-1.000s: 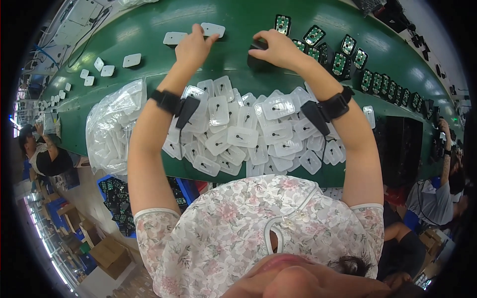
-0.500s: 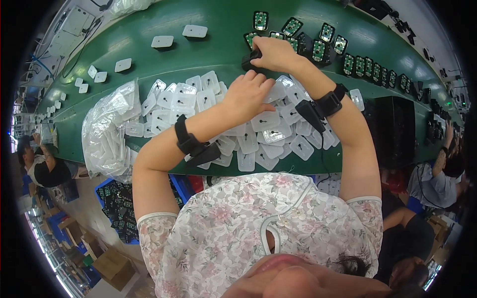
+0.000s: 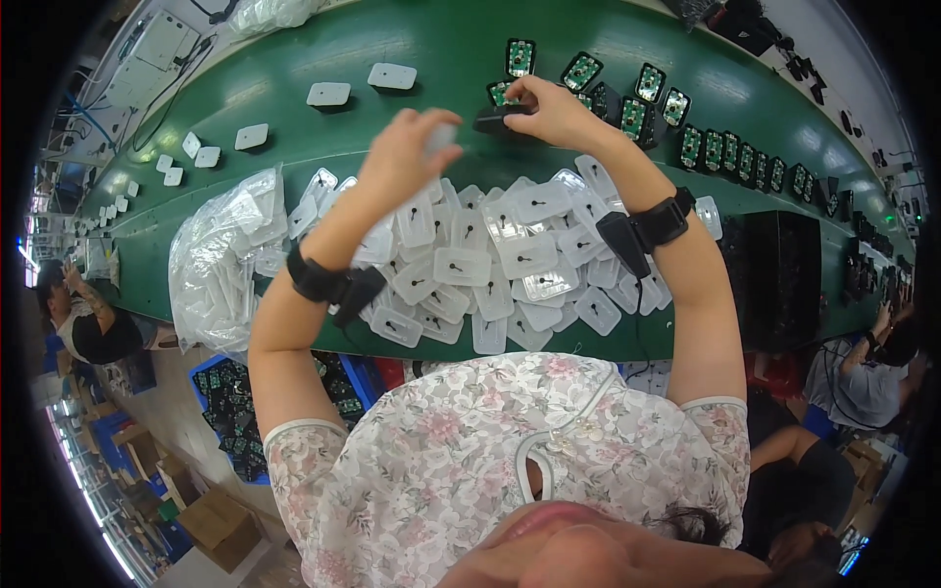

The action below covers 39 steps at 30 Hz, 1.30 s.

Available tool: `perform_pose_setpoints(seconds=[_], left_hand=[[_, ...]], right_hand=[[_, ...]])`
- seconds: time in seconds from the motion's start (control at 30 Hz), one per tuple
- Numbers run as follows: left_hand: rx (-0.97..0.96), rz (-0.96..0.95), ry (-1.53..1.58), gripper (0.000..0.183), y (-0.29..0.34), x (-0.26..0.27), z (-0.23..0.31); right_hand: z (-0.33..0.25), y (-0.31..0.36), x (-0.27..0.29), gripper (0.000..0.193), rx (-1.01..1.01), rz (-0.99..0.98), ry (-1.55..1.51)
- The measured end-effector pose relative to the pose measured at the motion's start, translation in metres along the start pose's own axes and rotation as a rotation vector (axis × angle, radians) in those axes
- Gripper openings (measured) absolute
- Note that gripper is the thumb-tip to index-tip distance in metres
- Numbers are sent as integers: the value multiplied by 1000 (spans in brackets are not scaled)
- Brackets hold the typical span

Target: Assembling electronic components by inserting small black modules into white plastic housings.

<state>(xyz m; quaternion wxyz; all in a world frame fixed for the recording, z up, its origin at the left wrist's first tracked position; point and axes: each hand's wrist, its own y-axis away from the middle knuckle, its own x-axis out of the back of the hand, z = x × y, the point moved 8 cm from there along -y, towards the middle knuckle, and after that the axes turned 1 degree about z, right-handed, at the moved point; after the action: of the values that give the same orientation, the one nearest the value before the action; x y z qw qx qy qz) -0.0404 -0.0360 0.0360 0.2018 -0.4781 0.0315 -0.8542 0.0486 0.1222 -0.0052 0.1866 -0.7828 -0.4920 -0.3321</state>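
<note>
My right hand (image 3: 557,113) is closed on a black plastic housing (image 3: 502,119) at the table's middle, beside several black housings with green circuit boards (image 3: 520,57). My left hand (image 3: 404,155), smeared by motion, is raised over the far edge of a pile of translucent white plastic covers (image 3: 463,267). Between its thumb and fingers shows a pale, whitish piece that looks like one of these covers (image 3: 441,138). Each cover in the pile has a small black mark at its middle. Both forearms wear black straps with a small black device.
Black boxes with white covers on top (image 3: 392,75) stand at the far left. A clear bag of covers (image 3: 227,260) lies left of the pile. To the right are a row of board-filled housings (image 3: 730,152) and a black bin (image 3: 779,265). Other people sit at both sides.
My left hand has risen from the pile and moved left, now with a whitish piece in it. My right hand stays on the black housing, which now lies more level.
</note>
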Motion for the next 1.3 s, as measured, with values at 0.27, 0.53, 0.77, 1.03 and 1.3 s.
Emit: perform_pose_setpoints(seconds=[0.27, 0.53, 0.77, 1.03, 1.3], left_hand=[[785, -194, 427, 57, -17, -33, -131], [747, -279, 258, 49, -29, -34, -137], [760, -193, 230, 35, -15, -20, -148], [38, 200, -64, 45, -2, 12, -119], [-71, 24, -202, 62, 5, 1, -108]], right_hand=[[-24, -34, -13, 33, 26, 109, -191], [-48, -54, -23, 33, 154, 240, -4], [-76, -54, -49, 29, 384, 207, 189], [-87, -61, -77, 28, 406, 178, 347], [-88, -61, -89, 28, 410, 176, 431]])
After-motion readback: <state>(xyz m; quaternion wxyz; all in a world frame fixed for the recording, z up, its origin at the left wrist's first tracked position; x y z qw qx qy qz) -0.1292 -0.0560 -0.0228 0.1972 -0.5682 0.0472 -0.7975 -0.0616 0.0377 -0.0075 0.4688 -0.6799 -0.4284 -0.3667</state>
